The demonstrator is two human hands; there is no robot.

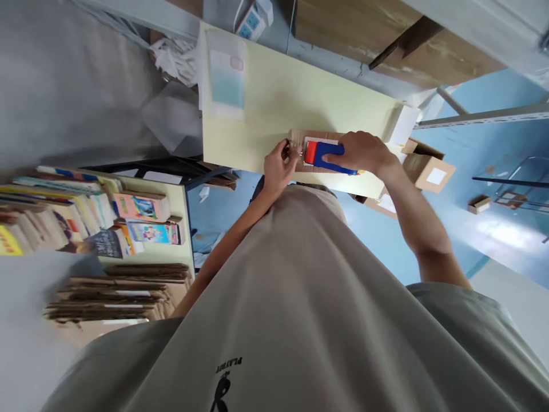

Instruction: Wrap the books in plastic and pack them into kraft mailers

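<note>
Your left hand (278,167), centre frame, is pinching the tape end at the left edge of the flat brown cardboard box (297,137) on the pale yellow surface (278,97). Just right of it, your right hand (364,151) is wrapped around the blue-and-red plastic tape dispenser (328,153), pressed on the box. I'd pull straight and taut, pressing evenly so the tape doesn't wrinkle.
</note>
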